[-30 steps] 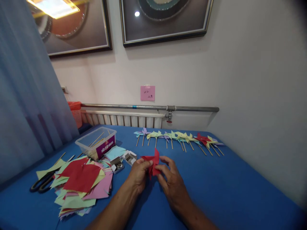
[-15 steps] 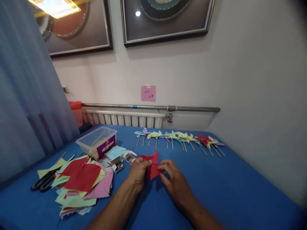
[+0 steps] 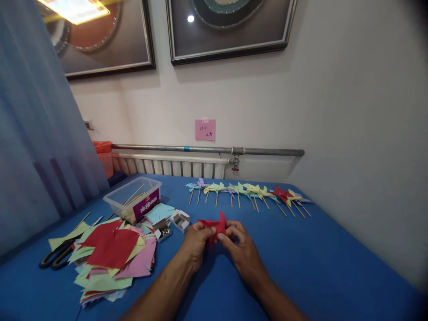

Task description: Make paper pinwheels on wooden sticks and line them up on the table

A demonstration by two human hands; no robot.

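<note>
A folded red paper piece (image 3: pixel 216 225) shaped like a pinwheel head is held just above the blue table (image 3: pixel 317 267). My left hand (image 3: pixel 194 244) pinches its left side with closed fingers. My right hand (image 3: pixel 241 249) pinches its right side, fingers curled onto the paper. Both hands meet at the middle of the table, in front of me.
A heap of coloured paper squares (image 3: pixel 112 256) lies at the left, with scissors (image 3: pixel 55 257) beside it. A clear plastic box of wooden sticks (image 3: pixel 133 203) and small white boxes of pins (image 3: pixel 172 224) stand behind. A row of finished pinwheels (image 3: pixel 250 192) lies near the far edge.
The red paper's flaps have been drawn in toward the centre. My right hand's fingers have curled closer to my left hand.
</note>
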